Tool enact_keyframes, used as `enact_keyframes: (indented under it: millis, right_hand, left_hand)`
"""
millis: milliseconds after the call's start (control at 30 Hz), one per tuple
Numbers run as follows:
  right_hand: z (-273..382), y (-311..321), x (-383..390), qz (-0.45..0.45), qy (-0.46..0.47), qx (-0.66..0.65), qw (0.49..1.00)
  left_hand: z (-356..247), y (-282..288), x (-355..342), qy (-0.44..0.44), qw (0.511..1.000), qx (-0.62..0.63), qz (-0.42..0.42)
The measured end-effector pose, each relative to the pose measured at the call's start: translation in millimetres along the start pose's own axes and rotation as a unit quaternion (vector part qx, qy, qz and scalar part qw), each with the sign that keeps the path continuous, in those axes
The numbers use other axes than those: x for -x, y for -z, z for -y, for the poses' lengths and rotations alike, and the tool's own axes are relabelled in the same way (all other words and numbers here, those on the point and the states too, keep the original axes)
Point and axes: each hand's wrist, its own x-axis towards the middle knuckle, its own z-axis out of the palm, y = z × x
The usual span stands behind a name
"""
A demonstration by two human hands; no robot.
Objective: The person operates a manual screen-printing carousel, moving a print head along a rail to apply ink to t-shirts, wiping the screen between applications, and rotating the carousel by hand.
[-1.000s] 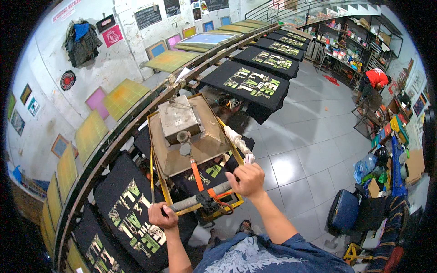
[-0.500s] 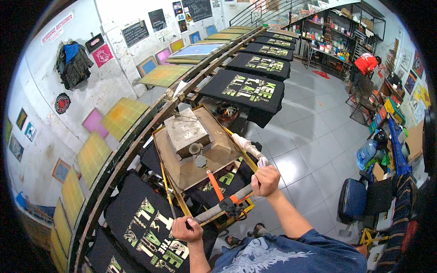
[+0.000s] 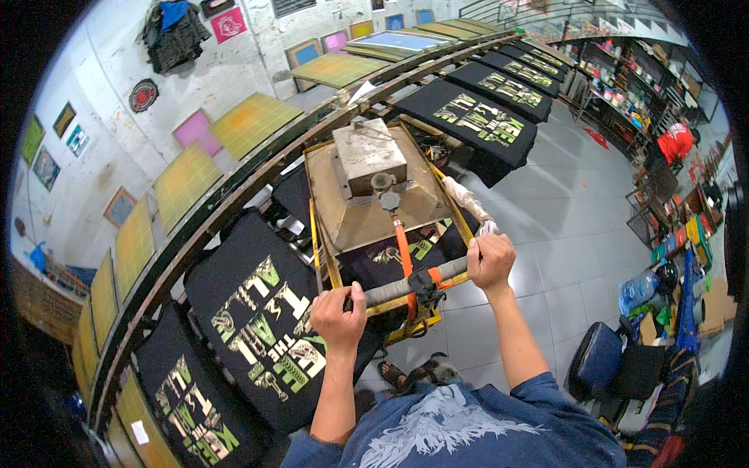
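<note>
Both hands hold the grey-wrapped handlebar [image 3: 384, 293] of a metal heater hood on a yellow frame. My left hand [image 3: 338, 318] is closed round the bar's left end, thumb up. Around its right end, my right hand [image 3: 491, 260] is closed beside a white-wrapped rod [image 3: 466, 201]. An orange hose [image 3: 402, 247] runs from the bar to a round fitting on the heater hood [image 3: 370, 210]. Below the hood lies a black printed T-shirt [image 3: 406, 251], mostly hidden. Another black T-shirt [image 3: 226, 304] with green and cream print lies flat beside my left hand.
A long rail table [image 3: 226, 242] curves past, bearing more black shirts [image 3: 468, 117] and yellowish boards [image 3: 187, 175]. Printing frames lean on the left wall. At right are a blue chair [image 3: 594, 361], piled goods, shelves, and a person in red [image 3: 676, 145] far off.
The view has turned left, so the hood, bar and shirts appear farther right. More of the near-left shirts shows. Both hands stay closed on the bar.
</note>
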Motion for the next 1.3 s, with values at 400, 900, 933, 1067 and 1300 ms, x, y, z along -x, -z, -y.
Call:
enact_keyframes:
  millis: [400,900,933,1067,1300]
  right_hand:
    - [-5.8,22.2,4.3,0.014,0.03,-0.058,0.998]
    - [-29.0,-11.0,-16.1,0.043,0.111,-0.204,0.972]
    - [-28.9,-12.6,-19.4,0.042,0.115,-0.205,0.971]
    - [-39.2,-23.9,-27.0,0.041,0.113,-0.234,0.965]
    - [-47.8,-27.1,-23.2,0.036,0.117,-0.222,0.967]
  left_hand:
    - [-47.8,40.4,36.4,0.05,0.996,0.0,0.078]
    - [-96.1,40.4,87.7,0.157,0.973,-0.167,-0.034]
    - [-94.8,36.3,87.1,0.157,0.971,-0.176,-0.042]
    - [-87.0,16.6,86.2,0.132,0.964,-0.212,-0.086]
    - [-78.6,0.0,88.4,0.099,0.957,-0.221,-0.158]
